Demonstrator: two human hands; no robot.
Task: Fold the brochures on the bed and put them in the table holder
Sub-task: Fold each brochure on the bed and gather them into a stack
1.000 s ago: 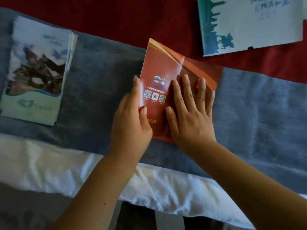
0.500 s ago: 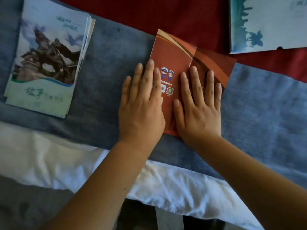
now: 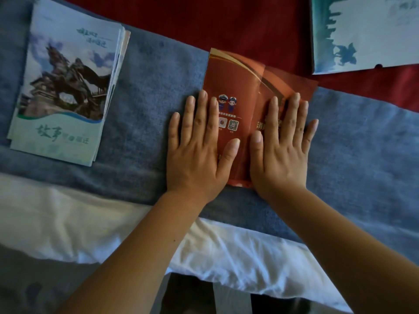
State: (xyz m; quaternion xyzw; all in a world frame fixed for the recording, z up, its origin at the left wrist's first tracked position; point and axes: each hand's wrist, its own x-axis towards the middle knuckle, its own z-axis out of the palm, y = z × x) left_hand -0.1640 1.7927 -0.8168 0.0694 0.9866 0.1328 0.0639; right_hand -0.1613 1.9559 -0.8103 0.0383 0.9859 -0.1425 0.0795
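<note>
A red brochure (image 3: 240,78) with two cartoon figures and QR codes lies folded on the blue blanket (image 3: 154,105). My left hand (image 3: 199,143) presses flat on its left edge, fingers straight, partly on the blanket. My right hand (image 3: 283,146) presses flat on the brochure's right panel, fingers spread. Both thumbs point toward the middle fold. The lower part of the brochure is hidden under my palms.
A stack of folded blue-green brochures (image 3: 65,87) with a statue picture lies at the left. An unfolded white and teal brochure (image 3: 367,32) lies at the top right on the red cover (image 3: 226,21). A white sheet (image 3: 79,220) runs along the bed's near edge.
My left hand went from gripping the left edge to lying flat, then slid left. My right hand slid right across the brochure. The view shifted so the left stack shows more fully.
</note>
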